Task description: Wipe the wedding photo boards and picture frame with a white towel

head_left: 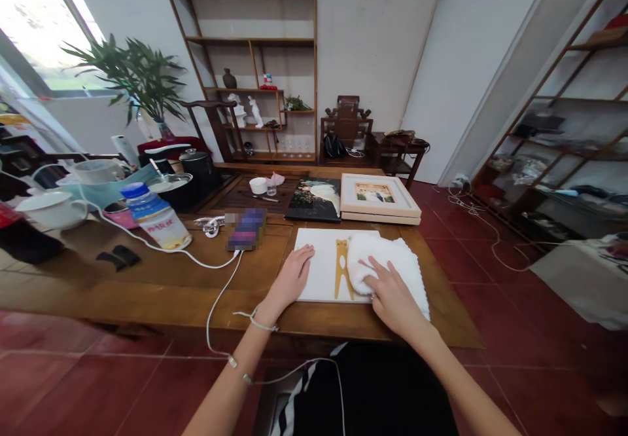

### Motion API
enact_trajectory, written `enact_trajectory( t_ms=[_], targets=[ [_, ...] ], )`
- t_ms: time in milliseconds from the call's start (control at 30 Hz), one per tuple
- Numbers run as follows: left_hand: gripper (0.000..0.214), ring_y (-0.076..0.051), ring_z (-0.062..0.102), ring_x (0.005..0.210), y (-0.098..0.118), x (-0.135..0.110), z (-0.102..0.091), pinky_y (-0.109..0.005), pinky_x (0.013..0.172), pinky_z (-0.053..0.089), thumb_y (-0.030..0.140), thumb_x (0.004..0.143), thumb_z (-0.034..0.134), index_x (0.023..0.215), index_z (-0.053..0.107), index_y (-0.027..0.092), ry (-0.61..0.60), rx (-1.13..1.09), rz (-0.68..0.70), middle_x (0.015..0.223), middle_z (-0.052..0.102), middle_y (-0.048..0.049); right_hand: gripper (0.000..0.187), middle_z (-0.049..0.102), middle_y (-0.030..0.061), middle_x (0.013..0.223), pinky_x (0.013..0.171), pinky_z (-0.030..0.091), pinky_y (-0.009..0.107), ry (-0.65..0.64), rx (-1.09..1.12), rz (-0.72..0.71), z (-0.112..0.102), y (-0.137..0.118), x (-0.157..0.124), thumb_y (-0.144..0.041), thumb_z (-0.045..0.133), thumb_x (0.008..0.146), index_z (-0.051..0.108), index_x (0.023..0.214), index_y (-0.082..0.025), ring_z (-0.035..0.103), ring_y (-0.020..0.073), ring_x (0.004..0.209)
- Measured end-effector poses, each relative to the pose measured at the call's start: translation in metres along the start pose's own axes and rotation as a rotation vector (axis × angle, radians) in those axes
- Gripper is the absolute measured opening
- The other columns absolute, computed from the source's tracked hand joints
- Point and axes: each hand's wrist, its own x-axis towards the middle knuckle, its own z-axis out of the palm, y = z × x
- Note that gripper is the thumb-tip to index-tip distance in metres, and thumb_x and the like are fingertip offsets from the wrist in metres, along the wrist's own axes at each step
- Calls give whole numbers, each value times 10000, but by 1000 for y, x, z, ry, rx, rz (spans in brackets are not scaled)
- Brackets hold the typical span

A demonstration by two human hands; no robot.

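Note:
A white flat board [318, 279] lies near the front edge of the wooden table. My left hand [293, 273] rests on its left side, fingers stretched out and holding nothing. A golden-yellow flat shape [342, 269] with two splayed legs and an oval hole is on the middle of the board. Over the board's right part is a fluffy white cloth [387, 256], bunched up and reaching past the board's edge. On top of this cloth lies my right hand [395, 298], its fingers spread; the thumb is partly hidden.
Behind the board are a framed photo [375, 194] and a dark photo panel [314, 199]. Leftward lie a phone [246, 228] with a white cable [196, 262], a bottle [156, 217], and a white cup [53, 209]. Another thin cable [314, 361] hangs below my forearms.

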Motion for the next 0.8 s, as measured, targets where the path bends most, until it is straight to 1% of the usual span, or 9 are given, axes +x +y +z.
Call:
enact_trajectory(
  t_ms=[67, 133, 233, 333, 433, 500, 600, 700, 800],
  targets=[
    [319, -226, 467, 1208, 1, 0, 0, -493, 1047, 313, 146, 864, 387, 1125, 570, 148, 2, -6, -2, 1226, 564, -132, 428, 416, 65, 1377, 1075, 145, 488, 10, -2, -5, 0, 4, 7, 19, 367, 602, 593, 915, -167, 225, 224, 1335],
    [318, -226, 469, 1207, 1, 0, -1, -492, 1045, 315, 143, 863, 390, 1124, 571, 154, 1, -10, 1, 1226, 566, -128, 431, 425, 91, 1367, 1070, 160, 478, 9, 0, 1, 0, 10, 16, 14, 362, 611, 591, 934, -156, 236, 229, 1331],
    [319, -224, 470, 1207, 2, 1, -1, -489, 1043, 322, 139, 862, 392, 1125, 571, 165, -3, 0, 8, 1225, 569, -118, 443, 512, 128, 1277, 1056, 198, 450, -26, 36, 25, -5, 17, 30, 9, 352, 624, 594, 963, -143, 273, 227, 1317],
    [322, -227, 467, 1209, 2, 1, -2, -494, 1041, 324, 138, 863, 387, 1128, 570, 154, -14, 11, 5, 1228, 565, -126, 463, 605, 95, 1145, 1047, 218, 422, -44, 113, 39, -10, 22, 44, -2, 338, 648, 597, 994, -166, 358, 222, 1272],
    [327, -233, 460, 1213, 3, 1, -2, -506, 1043, 317, 139, 866, 377, 1133, 565, 133, -24, 16, -3, 1233, 558, -140, 457, 637, 68, 1073, 1042, 221, 408, -10, 150, 53, -14, 23, 53, -7, 329, 654, 606, 971, -185, 447, 228, 1197],
    [327, -235, 459, 1213, 3, 1, -2, -509, 1044, 314, 139, 867, 374, 1133, 564, 124, -25, 16, -3, 1232, 558, -145, 443, 645, 63, 1044, 1033, 229, 410, 0, 155, 57, -13, 21, 56, -5, 328, 646, 609, 936, -186, 472, 232, 1167],
    [324, -230, 465, 1209, 2, 1, -2, -498, 1043, 321, 139, 868, 376, 1130, 566, 132, -13, 11, 5, 1229, 561, -139, 445, 636, 67, 1067, 1035, 221, 426, -1, 151, 58, -8, 20, 57, -1, 334, 635, 606, 938, -181, 455, 234, 1184],
    [322, -222, 464, 1211, 2, 1, -1, -472, 1044, 333, 140, 867, 380, 1127, 570, 137, -6, 5, 14, 1226, 564, -133, 481, 590, 80, 1165, 1058, 182, 437, 21, 126, 52, 2, 21, 53, 3, 341, 634, 595, 1003, -174, 365, 226, 1264],
    [324, -223, 464, 1211, 1, 1, -2, -479, 1046, 329, 142, 869, 376, 1130, 568, 143, -13, 13, 9, 1228, 563, -127, 497, 534, 110, 1244, 1073, 152, 448, 50, 77, 44, 10, 21, 49, 3, 351, 637, 585, 1045, -156, 300, 219, 1303]
  ],
)
